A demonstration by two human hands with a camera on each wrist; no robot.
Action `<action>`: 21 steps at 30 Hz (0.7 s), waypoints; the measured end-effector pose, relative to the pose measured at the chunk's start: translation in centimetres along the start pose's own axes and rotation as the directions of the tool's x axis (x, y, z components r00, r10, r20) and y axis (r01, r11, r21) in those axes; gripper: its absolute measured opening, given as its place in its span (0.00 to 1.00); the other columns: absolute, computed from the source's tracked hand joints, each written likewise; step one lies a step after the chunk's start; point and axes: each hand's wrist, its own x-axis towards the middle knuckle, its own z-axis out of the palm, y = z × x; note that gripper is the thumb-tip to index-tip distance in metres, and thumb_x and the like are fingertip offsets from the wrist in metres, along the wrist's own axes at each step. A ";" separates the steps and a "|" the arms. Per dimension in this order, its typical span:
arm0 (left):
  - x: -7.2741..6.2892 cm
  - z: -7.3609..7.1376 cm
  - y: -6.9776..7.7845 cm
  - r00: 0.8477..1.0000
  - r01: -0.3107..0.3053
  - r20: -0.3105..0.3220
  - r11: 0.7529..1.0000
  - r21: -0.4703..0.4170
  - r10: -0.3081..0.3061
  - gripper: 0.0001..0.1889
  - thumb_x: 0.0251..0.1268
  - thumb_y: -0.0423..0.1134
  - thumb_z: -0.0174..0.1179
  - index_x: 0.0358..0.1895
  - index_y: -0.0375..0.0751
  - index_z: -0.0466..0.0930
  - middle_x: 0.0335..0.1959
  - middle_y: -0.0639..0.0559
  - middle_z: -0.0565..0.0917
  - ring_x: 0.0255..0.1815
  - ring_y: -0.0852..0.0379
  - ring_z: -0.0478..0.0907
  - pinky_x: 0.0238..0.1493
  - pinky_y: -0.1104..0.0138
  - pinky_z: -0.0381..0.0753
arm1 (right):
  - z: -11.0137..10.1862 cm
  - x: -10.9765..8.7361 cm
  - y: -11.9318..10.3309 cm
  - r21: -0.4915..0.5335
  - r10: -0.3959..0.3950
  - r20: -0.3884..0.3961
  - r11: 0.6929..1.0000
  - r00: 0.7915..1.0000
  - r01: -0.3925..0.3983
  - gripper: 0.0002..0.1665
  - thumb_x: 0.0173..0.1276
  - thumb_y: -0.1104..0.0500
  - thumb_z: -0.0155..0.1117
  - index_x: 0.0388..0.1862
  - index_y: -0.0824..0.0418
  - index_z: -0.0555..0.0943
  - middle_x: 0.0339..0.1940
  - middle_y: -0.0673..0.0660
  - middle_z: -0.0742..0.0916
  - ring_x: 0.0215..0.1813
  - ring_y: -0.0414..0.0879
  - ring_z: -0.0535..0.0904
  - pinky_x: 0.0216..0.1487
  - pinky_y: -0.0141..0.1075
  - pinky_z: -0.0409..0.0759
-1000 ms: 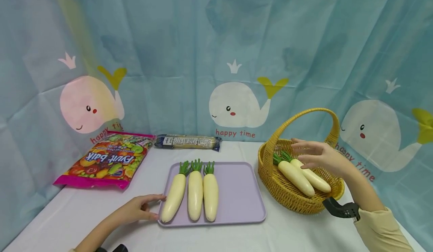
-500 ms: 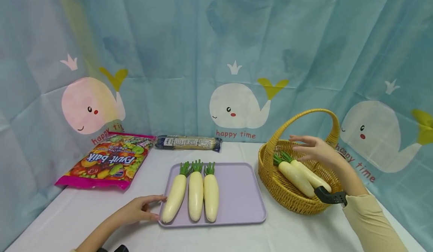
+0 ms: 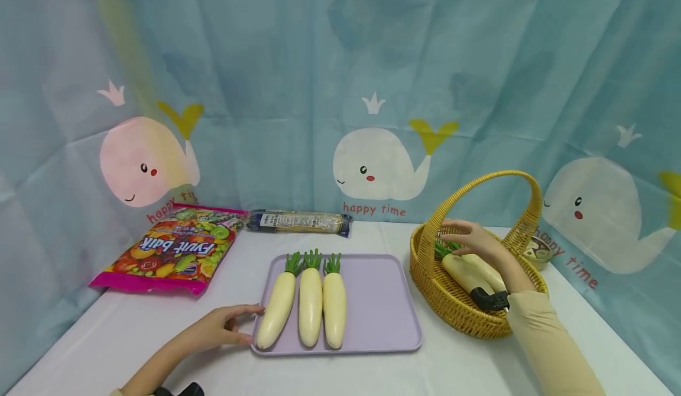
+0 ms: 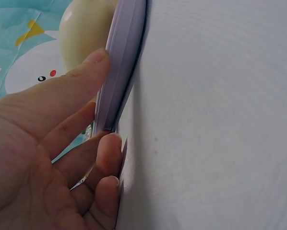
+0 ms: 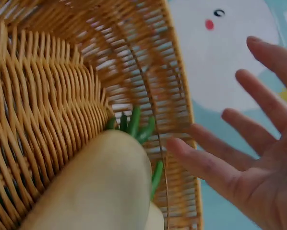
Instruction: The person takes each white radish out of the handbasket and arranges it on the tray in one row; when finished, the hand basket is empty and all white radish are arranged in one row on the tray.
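Observation:
Three white radishes (image 3: 311,307) with green tops lie side by side on the left part of a lilac tray (image 3: 380,307). At the tray's left edge rests my left hand (image 3: 222,328), its thumb touching the rim (image 4: 115,72) and its fingers loosely bent beside it. My right hand (image 3: 479,243) is over a wicker basket (image 3: 463,319) with a tall handle. Its fingers are spread and hold nothing in the right wrist view. Inside the basket are two more white radishes (image 5: 100,182), partly covered by the hand and wrist in the head view.
A fruit candy bag (image 3: 175,248) lies at the left, and a long clear-wrapped packet (image 3: 299,222) lies along the back. Behind the basket, at its right, stands a round tin (image 3: 538,251). A whale-print curtain (image 3: 266,88) hangs behind the white table (image 3: 340,378).
My right hand and forearm have moved left over the basket, towards the radishes' green tops, bringing the tin behind it into view. The left hand stays at the tray's edge.

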 end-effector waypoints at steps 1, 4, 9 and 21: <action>0.0 0.1 0.0 1.000 -0.001 0.001 1.000 -0.001 0.001 0.31 0.53 0.43 0.64 0.58 0.29 0.68 0.19 0.55 0.69 0.18 0.66 0.62 0.20 0.72 0.62 | 0.1 0.0 0.2 -0.023 0.003 0.004 1.000 1.000 -0.003 0.38 0.64 0.54 0.58 0.66 0.69 0.55 0.64 0.71 0.61 0.60 0.64 0.61 0.48 0.52 0.68; 0.1 0.2 0.1 1.000 0.004 -0.002 1.000 0.004 -0.004 0.31 0.52 0.44 0.64 0.58 0.30 0.68 0.17 0.56 0.68 0.18 0.65 0.61 0.19 0.72 0.61 | 0.4 0.1 0.5 -0.114 -0.022 0.008 0.993 1.000 0.023 0.38 0.62 0.54 0.60 0.64 0.71 0.57 0.62 0.73 0.62 0.60 0.65 0.60 0.49 0.53 0.67; 0.1 0.3 0.2 1.000 0.002 -0.011 1.000 0.014 -0.001 0.31 0.52 0.44 0.64 0.57 0.29 0.69 0.17 0.56 0.68 0.18 0.66 0.61 0.20 0.72 0.61 | 0.4 0.4 1.2 -0.383 -0.058 0.023 0.922 0.998 0.062 0.37 0.58 0.51 0.65 0.60 0.71 0.66 0.64 0.70 0.61 0.62 0.64 0.58 0.49 0.51 0.67; 0.1 0.1 0.2 1.000 0.003 -0.012 1.000 0.011 -0.003 0.30 0.52 0.43 0.64 0.57 0.30 0.69 0.18 0.56 0.68 0.18 0.65 0.61 0.20 0.72 0.61 | 1.1 0.2 2.1 -0.587 0.077 0.254 0.805 0.964 0.090 0.34 0.55 0.56 0.66 0.58 0.70 0.69 0.67 0.69 0.55 0.64 0.69 0.45 0.55 0.58 0.54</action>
